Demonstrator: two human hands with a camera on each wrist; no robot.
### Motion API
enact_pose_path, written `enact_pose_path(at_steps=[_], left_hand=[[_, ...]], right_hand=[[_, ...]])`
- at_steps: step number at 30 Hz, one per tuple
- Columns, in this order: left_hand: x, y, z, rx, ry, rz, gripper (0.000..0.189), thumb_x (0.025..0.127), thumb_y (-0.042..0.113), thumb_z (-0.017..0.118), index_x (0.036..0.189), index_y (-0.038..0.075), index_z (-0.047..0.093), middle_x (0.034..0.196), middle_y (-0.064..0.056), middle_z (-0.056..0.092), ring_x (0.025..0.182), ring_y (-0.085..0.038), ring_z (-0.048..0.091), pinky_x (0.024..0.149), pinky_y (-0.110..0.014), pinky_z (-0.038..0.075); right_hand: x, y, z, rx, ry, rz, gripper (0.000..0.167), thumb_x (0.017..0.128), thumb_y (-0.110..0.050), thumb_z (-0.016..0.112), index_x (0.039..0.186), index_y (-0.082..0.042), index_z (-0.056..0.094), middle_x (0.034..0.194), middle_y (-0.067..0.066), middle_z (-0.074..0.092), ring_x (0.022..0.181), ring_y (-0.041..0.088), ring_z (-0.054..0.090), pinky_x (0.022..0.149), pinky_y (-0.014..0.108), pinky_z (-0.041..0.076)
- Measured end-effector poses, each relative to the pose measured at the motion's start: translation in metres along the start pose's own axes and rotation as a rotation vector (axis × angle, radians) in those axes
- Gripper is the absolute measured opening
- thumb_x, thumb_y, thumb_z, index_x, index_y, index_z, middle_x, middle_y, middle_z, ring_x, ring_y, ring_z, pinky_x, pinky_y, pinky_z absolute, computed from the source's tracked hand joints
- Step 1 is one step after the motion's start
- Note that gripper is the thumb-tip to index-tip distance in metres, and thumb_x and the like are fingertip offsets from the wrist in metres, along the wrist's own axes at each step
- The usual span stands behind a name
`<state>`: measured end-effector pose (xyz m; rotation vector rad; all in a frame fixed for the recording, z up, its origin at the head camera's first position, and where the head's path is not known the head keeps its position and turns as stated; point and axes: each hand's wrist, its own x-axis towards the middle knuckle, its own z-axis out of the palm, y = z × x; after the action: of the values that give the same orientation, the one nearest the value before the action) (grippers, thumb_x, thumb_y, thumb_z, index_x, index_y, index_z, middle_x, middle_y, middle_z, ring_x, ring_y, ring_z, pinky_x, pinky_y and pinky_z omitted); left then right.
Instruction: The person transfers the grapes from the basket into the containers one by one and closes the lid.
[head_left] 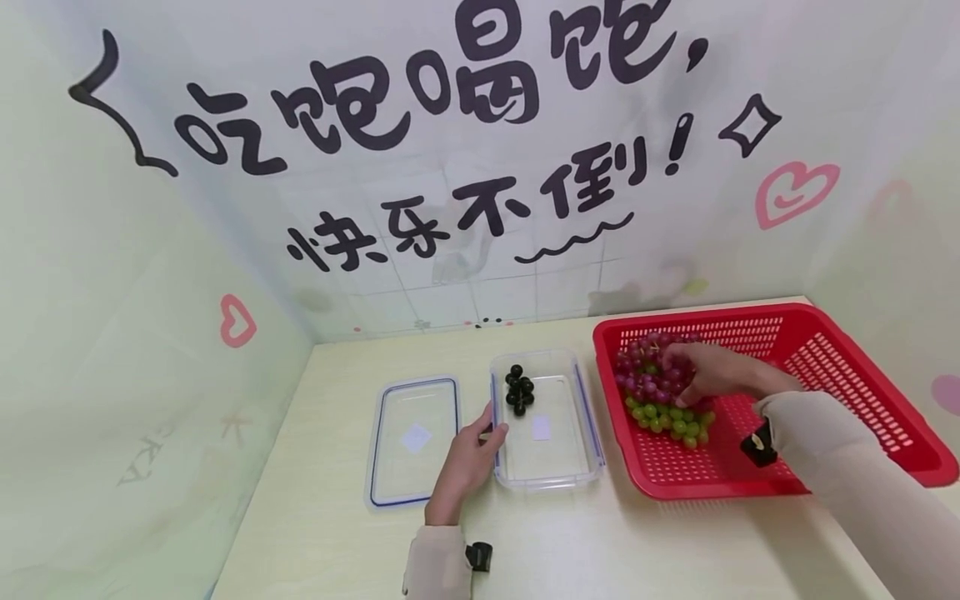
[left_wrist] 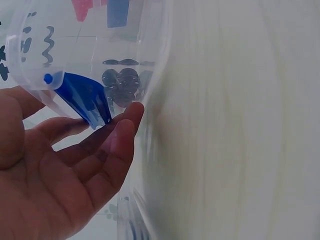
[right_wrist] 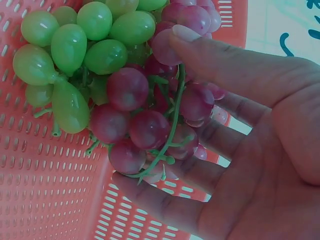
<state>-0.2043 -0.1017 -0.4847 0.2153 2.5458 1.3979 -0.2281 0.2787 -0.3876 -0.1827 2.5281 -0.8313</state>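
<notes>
My right hand [head_left: 708,371] reaches into the red basket and grips a bunch of purple-red grapes [right_wrist: 150,127]. The thumb lies on top of the fruit, with the fingers curled round the far side. Green grapes [head_left: 671,421] lie against that bunch in the basket. At the left wall of a clear plastic container [head_left: 566,458], my left hand [head_left: 468,458] holds the rim, fingers beside a blue latch flap [left_wrist: 85,100]. A small cluster of black grapes [head_left: 519,390] sits inside the container, toward its back left.
The red slotted basket [head_left: 637,467] stands on the right of the pale table [head_left: 322,533]. A clear lid with a blue seal [head_left: 412,492] lies flat left of the container. Behind the table rises a white wall covering [head_left: 450,300] with black lettering.
</notes>
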Motion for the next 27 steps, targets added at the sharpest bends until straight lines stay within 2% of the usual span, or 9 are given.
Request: enact_pose_path(at_steps=[3, 7, 14, 17, 20, 23, 27], left_hand=[[0.001, 0.001, 0.000, 0.003, -0.002, 0.003, 0.062, 0.103, 0.038, 0.051, 0.154, 0.007, 0.032, 0.133, -0.019, 0.060, 0.111, -0.031, 0.063, 0.094, -0.048, 0.052], [0.001, 0.001, 0.000, 0.013, -0.002, -0.004, 0.062, 0.104, 0.038, 0.050, 0.154, 0.008, 0.033, 0.134, -0.019, 0.060, 0.111, -0.031, 0.063, 0.095, -0.048, 0.052], [0.001, 0.001, 0.000, 0.004, 0.001, -0.007, 0.061, 0.104, 0.036, 0.051, 0.154, 0.007, 0.032, 0.132, -0.020, 0.060, 0.110, -0.031, 0.063, 0.094, -0.048, 0.052], [0.000, 0.001, 0.000, -0.001, 0.003, -0.017, 0.060, 0.104, 0.034, 0.050, 0.154, 0.007, 0.032, 0.133, -0.020, 0.060, 0.110, -0.031, 0.063, 0.094, -0.047, 0.053], [-0.001, 0.002, 0.000, -0.001, 0.003, -0.026, 0.059, 0.104, 0.033, 0.050, 0.154, 0.007, 0.032, 0.134, -0.020, 0.060, 0.111, -0.031, 0.062, 0.094, -0.048, 0.052], [-0.002, 0.002, 0.000, 0.002, 0.005, -0.027, 0.059, 0.104, 0.033, 0.050, 0.154, 0.008, 0.032, 0.134, -0.020, 0.060, 0.111, -0.031, 0.063, 0.094, -0.047, 0.052], [-0.001, 0.003, 0.000, 0.002, 0.007, -0.021, 0.060, 0.104, 0.036, 0.050, 0.154, 0.007, 0.032, 0.133, -0.019, 0.060, 0.109, -0.029, 0.063, 0.093, -0.046, 0.053]], right_hand=[[-0.001, 0.002, -0.001, -0.002, 0.005, -0.016, 0.056, 0.084, -0.013, 0.079, 0.131, -0.001, 0.052, 0.127, 0.026, 0.053, 0.112, 0.042, 0.052, 0.093, 0.059, 0.051], [-0.002, 0.005, -0.002, -0.008, 0.002, -0.040, 0.052, 0.082, -0.010, 0.080, 0.125, -0.001, 0.053, 0.122, 0.024, 0.054, 0.107, 0.039, 0.053, 0.087, 0.053, 0.056], [-0.003, 0.008, -0.003, 0.010, -0.017, -0.034, 0.067, 0.084, -0.012, 0.078, 0.142, -0.002, 0.046, 0.135, 0.028, 0.047, 0.118, 0.045, 0.048, 0.092, 0.057, 0.052], [-0.004, 0.010, -0.004, 0.015, -0.040, -0.034, 0.058, 0.085, -0.011, 0.077, 0.138, -0.004, 0.054, 0.131, 0.027, 0.049, 0.115, 0.043, 0.048, 0.091, 0.055, 0.053], [-0.004, 0.012, -0.004, 0.011, -0.045, -0.051, 0.043, 0.085, -0.011, 0.076, 0.125, -0.008, 0.062, 0.122, 0.020, 0.053, 0.109, 0.037, 0.049, 0.086, 0.046, 0.055], [-0.004, 0.014, -0.005, 0.025, -0.033, -0.082, 0.034, 0.086, -0.009, 0.075, 0.117, -0.009, 0.063, 0.116, 0.016, 0.054, 0.106, 0.032, 0.050, 0.081, 0.038, 0.054], [-0.004, 0.018, -0.007, 0.063, -0.020, -0.113, 0.028, 0.089, -0.003, 0.070, 0.115, -0.008, 0.061, 0.116, 0.016, 0.053, 0.102, 0.029, 0.052, 0.075, 0.034, 0.055]])
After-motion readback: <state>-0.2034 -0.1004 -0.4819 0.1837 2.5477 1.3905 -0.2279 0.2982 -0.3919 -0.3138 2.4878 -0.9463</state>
